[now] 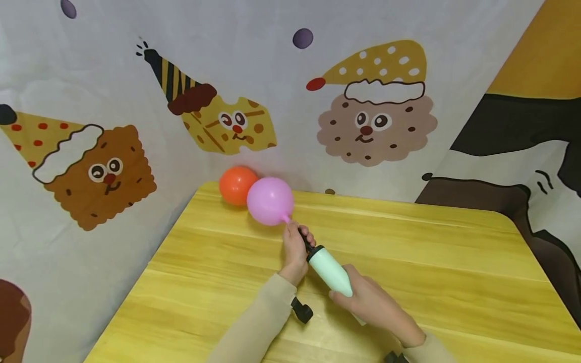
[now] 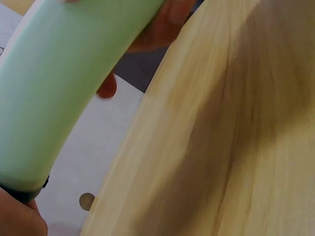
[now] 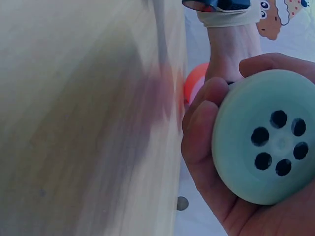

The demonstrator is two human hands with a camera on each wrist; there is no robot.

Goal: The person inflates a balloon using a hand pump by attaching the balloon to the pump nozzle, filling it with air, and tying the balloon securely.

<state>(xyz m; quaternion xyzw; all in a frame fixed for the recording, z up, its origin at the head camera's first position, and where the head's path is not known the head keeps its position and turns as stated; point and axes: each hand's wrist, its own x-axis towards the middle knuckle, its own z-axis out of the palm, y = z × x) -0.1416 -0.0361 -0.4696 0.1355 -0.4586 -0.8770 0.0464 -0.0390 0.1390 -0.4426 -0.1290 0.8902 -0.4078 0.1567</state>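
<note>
A mint-green balloon pump [image 1: 330, 272] with a black nozzle end slants across the middle of the head view. My right hand [image 1: 369, 297] grips its body; the right wrist view shows the fingers curled round the pump's holed end cap [image 3: 266, 137]. At the nozzle, my left hand [image 1: 296, 249] pinches the neck of an inflated pink balloon [image 1: 270, 201] against the black tip. Fingers cover most of the join. In the left wrist view the pump's green body [image 2: 74, 88] fills the upper left.
Behind the pink balloon, an inflated orange balloon [image 1: 237, 185] rests near the far left corner of the wooden table [image 1: 431, 242]. A cloth backdrop [image 1: 281, 65] with cartoon biscuits and cheese hangs past the table's far and left edges.
</note>
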